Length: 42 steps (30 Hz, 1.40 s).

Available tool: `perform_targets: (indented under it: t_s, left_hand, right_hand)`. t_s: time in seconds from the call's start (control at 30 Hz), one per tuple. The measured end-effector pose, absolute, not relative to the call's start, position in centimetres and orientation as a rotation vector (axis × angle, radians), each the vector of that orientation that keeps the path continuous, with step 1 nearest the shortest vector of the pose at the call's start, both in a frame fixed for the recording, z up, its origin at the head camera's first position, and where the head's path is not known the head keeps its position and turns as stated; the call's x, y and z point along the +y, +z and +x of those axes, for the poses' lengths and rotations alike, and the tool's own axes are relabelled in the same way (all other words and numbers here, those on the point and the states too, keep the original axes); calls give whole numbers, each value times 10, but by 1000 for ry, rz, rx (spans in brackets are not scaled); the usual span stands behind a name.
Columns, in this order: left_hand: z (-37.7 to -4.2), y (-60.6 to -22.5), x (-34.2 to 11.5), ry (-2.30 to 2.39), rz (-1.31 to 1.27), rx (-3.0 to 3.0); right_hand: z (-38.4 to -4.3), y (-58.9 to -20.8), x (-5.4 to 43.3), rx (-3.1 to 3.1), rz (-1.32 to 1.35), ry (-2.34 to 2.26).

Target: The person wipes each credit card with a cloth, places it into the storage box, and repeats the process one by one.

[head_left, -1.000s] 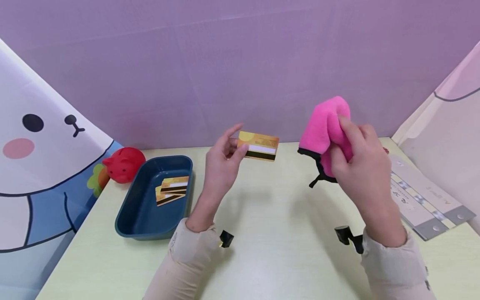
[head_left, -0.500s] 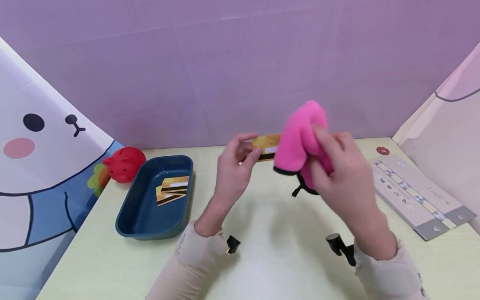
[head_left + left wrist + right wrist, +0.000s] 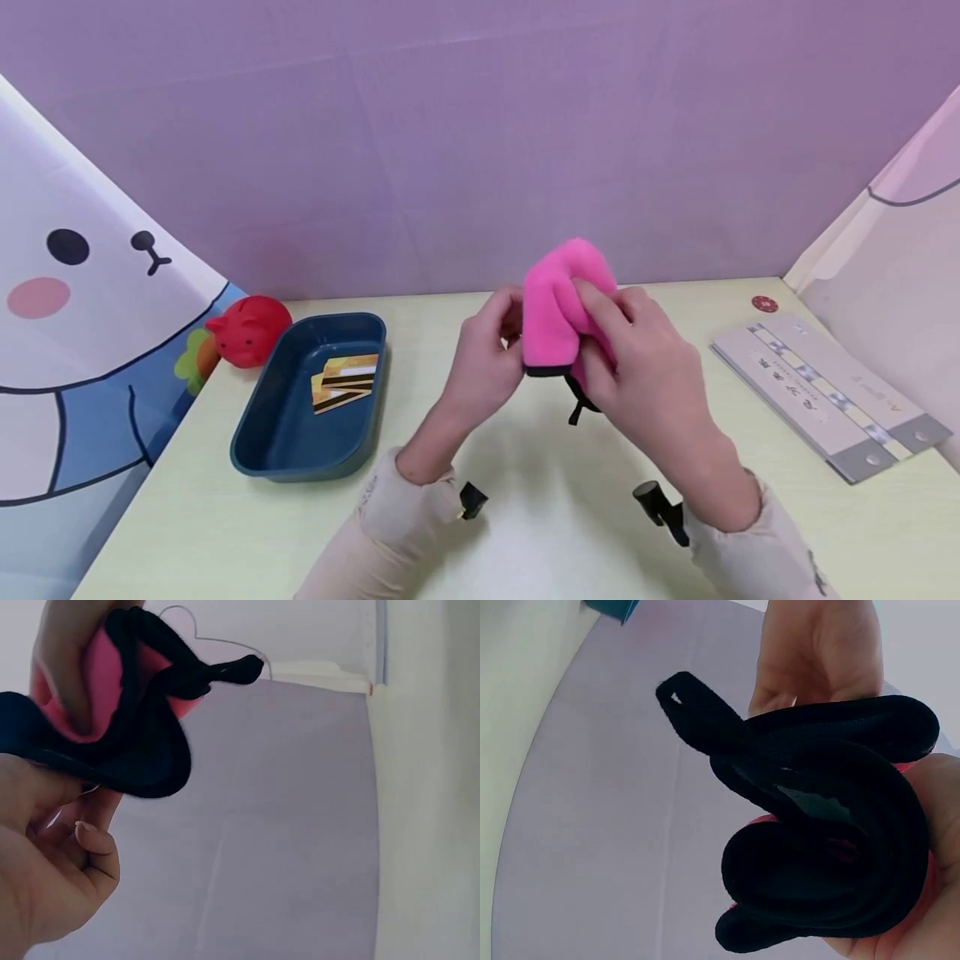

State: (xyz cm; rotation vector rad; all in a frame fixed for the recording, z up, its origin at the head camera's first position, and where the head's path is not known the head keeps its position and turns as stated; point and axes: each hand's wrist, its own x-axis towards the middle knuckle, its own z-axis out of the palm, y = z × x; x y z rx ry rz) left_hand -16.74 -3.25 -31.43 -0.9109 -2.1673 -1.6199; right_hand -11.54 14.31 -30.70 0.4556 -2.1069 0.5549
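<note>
In the head view a pink cloth (image 3: 551, 317) with black edging and a small black loop hangs folded above the table. My right hand (image 3: 652, 371) grips it in a bunch between thumb and fingers. Close against its left side is my left hand (image 3: 480, 362), thumb and fingers pinched behind the cloth. The yellow bank card that this hand was pinching is hidden there now. From the left wrist, the cloth's black edging (image 3: 150, 761) covers the left fingertips. The right wrist view shows the folded black edge (image 3: 825, 885) from below, with the left hand (image 3: 821, 652) beyond it.
A dark blue tray (image 3: 281, 437) on the left holds several yellow bank cards (image 3: 348, 371). Beside it sits a red piggy bank (image 3: 251, 331). On the right lie a grey folder (image 3: 825, 396) and a red chip (image 3: 765, 303). A purple cloth backdrop (image 3: 450, 167) stands behind.
The right hand has brought the pink cloth left and down to the left hand. The left hand has shifted right, and its card has gone from sight behind the cloth.
</note>
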Motion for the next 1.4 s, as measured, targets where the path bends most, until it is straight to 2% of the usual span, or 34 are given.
perform_targets:
  t_s: [0.23,0.67,1.07,1.27,1.4]
  left_hand:
    - [-166,-305,-42,-1610,-993,-2180]
    - [-170,-294,-65,-1760,-955,-2140]
    - [-176,-307,-50,-1598,-840,-2198]
    - [-173,-312,-41,-1570,-880,-2199]
    - [-170,-313,-38,-1566,-876,-2202]
  right_hand:
    - [-120,-303,160,-2181,328,594]
    - [-126,-297,201,-2251,3,706]
    - [-103,-291,168,-2127,275,731]
    - [-105,-299,147,-2093,498,647]
    - [-108,-305,137,-2105,555,561]
